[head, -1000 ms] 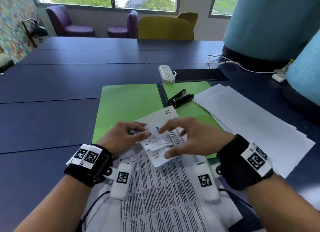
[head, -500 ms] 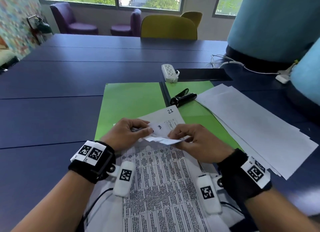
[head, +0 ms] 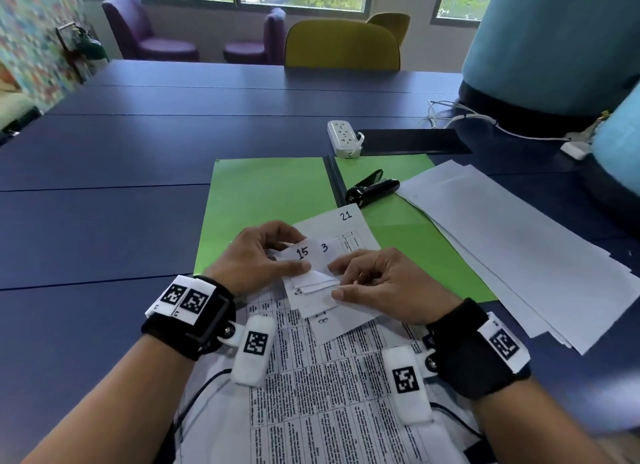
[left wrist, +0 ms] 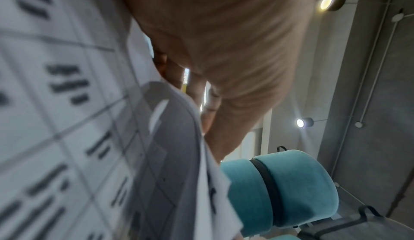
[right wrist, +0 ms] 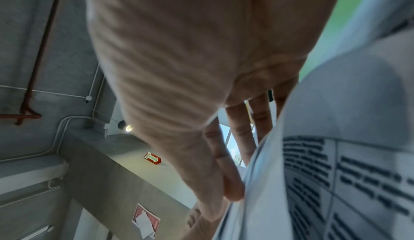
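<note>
- Blue tabletop point(head: 104, 221) carries a green folder point(head: 263, 193), open flat.
- Blank white sheets point(head: 502, 241) overlap the folder's right edge.
- The printed sheets point(head: 329, 394) cover the folder's near edge, corners fanned.
- Over the folder, the left hand point(head: 252, 259) pinches the corner marked 15 point(head: 304, 255); the right hand point(head: 388, 283) pinches the printed sheets' lower corners.
- A black stapler point(head: 372, 189) rests on the folder's right half.

table point(head: 138, 144): dark blue | green folder point(head: 263, 193) laid open on it — 2 halves | white power strip point(head: 344, 137) and black panel point(head: 412, 141) set just beyond it | white sheets point(head: 519, 248) stacked at right
</note>
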A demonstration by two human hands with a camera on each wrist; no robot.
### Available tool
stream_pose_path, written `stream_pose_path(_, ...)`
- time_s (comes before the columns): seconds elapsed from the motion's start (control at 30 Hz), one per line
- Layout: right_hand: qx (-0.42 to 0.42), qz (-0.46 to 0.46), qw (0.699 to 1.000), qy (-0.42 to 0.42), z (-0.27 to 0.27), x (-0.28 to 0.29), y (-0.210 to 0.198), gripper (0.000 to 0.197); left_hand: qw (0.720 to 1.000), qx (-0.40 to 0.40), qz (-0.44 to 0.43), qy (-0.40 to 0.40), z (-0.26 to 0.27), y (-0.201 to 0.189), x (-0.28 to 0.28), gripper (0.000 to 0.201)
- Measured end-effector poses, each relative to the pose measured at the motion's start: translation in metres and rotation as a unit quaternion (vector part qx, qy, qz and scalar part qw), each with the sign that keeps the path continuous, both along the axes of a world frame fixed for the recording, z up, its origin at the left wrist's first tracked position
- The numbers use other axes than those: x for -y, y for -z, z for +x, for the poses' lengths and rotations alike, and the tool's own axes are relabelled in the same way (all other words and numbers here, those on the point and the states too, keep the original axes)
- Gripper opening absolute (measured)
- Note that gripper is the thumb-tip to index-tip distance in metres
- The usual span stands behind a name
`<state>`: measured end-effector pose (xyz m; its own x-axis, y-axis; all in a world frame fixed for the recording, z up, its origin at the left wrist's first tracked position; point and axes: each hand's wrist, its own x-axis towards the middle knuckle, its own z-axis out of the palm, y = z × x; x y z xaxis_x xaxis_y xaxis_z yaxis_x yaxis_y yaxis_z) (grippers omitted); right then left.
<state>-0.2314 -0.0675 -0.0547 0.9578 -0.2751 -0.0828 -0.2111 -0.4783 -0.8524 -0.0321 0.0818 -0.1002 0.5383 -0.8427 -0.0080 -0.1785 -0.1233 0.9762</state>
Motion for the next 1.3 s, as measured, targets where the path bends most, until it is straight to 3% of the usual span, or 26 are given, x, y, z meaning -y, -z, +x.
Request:
stream_pose_path(0.07, 0.002, 0.004, 1.000, 0.008, 0.000, 0.001, 0.002, 0.016, 1.000, 0.003, 0.005, 0.007, -0.002, -0.002, -0.001, 0.039)
stream_pose_path(0.27, 0.004, 0.029, 0.999, 0.037, 0.000, 0.000, 0.002, 0.011, 0.999, 0.032, 0.033, 0.003, -0.002, -0.002, -0.002, 0.037)
stream_pose_path(0.43, -0.009, -0.008, 0.999, 0.052, 0.003, 0.001, 0.002, 0.053, 1.000, 0.006, 0.017, 0.004, -0.006, -0.008, -0.002, 0.039)
stream_pose_path(0.5, -0.038, -0.030, 0.998, 0.032, 0.005, 0.000, 0.002, 0.059, 1.000, -0.002, 0.015, 0.005, -0.006, -0.009, -0.002, 0.042)
stream_pose_path(0.63, -0.081, -0.058, 0.995, 0.007, 0.009, -0.001, 0.002, 0.062, 1.000, -0.013, 0.017, 0.005, -0.007, -0.010, -0.003, 0.049)
stream_pose_path(0.87, -0.083, -0.076, 0.994, 0.005, 0.011, -0.003, 0.005, 0.068, 0.999, -0.030, 0.014, -0.001, -0.009, -0.011, -0.003, 0.043)
stream_pose_path(1.13, -0.059, -0.078, 0.995, 0.000, 0.008, -0.006, 0.003, 0.046, 1.000, -0.012, 0.022, -0.015, -0.009, -0.010, -0.002, 0.033)
stream_pose_path(1.3, -0.050, -0.059, 0.997, 0.019, 0.008, -0.006, 0.004, 0.064, 0.999, -0.040, 0.013, -0.007, -0.011, -0.012, -0.003, 0.041)
